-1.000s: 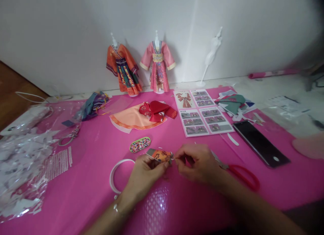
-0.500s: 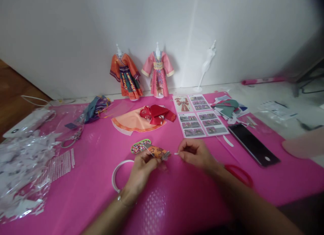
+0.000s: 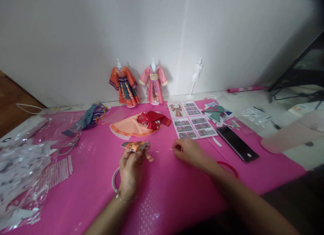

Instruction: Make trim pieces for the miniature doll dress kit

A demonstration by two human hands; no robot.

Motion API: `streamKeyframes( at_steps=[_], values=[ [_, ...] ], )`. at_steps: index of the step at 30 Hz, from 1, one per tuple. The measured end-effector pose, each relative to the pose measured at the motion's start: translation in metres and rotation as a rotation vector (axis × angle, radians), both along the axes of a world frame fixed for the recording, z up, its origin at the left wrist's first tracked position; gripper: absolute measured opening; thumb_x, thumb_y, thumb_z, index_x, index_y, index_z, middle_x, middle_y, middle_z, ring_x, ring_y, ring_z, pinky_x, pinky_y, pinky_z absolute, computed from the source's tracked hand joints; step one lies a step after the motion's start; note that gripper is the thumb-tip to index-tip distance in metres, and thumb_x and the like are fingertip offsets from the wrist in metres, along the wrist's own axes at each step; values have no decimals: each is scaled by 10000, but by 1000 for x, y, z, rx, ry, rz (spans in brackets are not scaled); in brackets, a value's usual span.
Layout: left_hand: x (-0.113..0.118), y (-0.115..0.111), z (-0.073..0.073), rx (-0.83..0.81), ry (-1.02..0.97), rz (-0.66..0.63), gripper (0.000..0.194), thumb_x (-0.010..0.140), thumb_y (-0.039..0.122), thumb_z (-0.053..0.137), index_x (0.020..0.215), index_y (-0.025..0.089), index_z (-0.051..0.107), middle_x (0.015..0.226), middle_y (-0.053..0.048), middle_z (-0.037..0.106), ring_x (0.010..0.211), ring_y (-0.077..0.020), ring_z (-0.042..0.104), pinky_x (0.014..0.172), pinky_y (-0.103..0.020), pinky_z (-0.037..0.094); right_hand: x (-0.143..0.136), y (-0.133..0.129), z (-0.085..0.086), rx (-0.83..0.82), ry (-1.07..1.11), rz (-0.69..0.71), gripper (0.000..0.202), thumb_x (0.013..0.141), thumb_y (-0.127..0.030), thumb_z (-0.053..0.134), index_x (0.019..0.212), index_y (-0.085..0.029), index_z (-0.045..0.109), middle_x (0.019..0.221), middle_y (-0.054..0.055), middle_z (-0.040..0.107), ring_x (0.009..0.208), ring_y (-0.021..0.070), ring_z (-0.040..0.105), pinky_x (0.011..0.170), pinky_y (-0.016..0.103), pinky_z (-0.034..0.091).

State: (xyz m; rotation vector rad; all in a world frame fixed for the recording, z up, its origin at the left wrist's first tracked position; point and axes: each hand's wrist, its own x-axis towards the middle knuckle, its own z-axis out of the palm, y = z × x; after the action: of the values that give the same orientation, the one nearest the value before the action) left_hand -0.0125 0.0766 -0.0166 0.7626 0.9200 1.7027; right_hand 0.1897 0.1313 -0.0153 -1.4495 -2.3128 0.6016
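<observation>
My left hand (image 3: 131, 169) is closed on a small orange patterned fabric piece (image 3: 136, 146), curled at its right end, above the pink mat (image 3: 174, 194). To the right, my right hand (image 3: 189, 152) is low over the mat with its fingers pinched together. A thin white strip (image 3: 170, 149) shows at its fingertips. Between the hands a second tiny white strip (image 3: 157, 151) lies on the mat. A pale ring (image 3: 115, 181) is partly hidden behind my left wrist. Beyond the hands lie a peach doll skirt (image 3: 126, 127) and a folded red garment (image 3: 154, 120).
An instruction sheet (image 3: 191, 122) and a black phone (image 3: 236, 144) lie at right, near a pale cylinder (image 3: 286, 137). Clear plastic bags (image 3: 22, 174) cover the left side. Two dressed doll forms (image 3: 124, 86) and a bare white form (image 3: 196, 75) stand by the wall.
My left hand has moved left with the fabric and turned it. The right hand has come down toward the mat. A white strip now lies between them. The bead dish is out of sight.
</observation>
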Motion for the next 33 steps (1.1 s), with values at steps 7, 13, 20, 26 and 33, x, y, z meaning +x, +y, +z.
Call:
streamKeyframes(
  at_steps=[7, 13, 20, 26, 33],
  values=[
    [-1, 0, 2, 58, -46, 59, 145, 621, 187, 673, 758, 144, 686, 730, -45, 713, 560, -147, 613, 540, -257, 501, -25, 0, 0, 119, -212, 149, 177, 859, -190, 512, 847, -170, 687, 847, 47, 709, 719, 150, 611, 611, 254, 353],
    [-3, 3, -5, 38, -22, 61, 155, 638, 212, 691, 778, 144, 691, 738, -52, 724, 524, -140, 604, 513, -259, 503, -44, 11, -11, 199, -384, 297, 257, 946, -199, 432, 996, -144, 677, 975, 116, 683, 842, 205, 634, 680, 290, 409],
    [-5, 6, -12, 15, -8, 55, 178, 643, 233, 703, 797, 147, 685, 726, -38, 718, 524, -144, 609, 500, -262, 504, -37, 12, -14, 235, -451, 362, 274, 951, -189, 426, 976, -138, 695, 946, 111, 682, 812, 199, 633, 669, 286, 424],
    [-3, 6, -10, 5, 7, 35, 182, 628, 237, 712, 783, 148, 677, 726, -31, 716, 519, -136, 608, 501, -254, 499, -39, 10, -16, 263, -418, 362, 261, 955, -184, 418, 996, -133, 670, 971, 98, 672, 826, 191, 631, 673, 284, 416],
    [-3, 6, -11, -16, 25, 50, 199, 614, 241, 713, 778, 135, 677, 714, -40, 712, 533, -146, 615, 497, -254, 497, -38, 15, -14, 273, -355, 344, 259, 955, -205, 418, 1014, -138, 661, 993, 96, 679, 851, 202, 630, 694, 295, 411]
  ],
)
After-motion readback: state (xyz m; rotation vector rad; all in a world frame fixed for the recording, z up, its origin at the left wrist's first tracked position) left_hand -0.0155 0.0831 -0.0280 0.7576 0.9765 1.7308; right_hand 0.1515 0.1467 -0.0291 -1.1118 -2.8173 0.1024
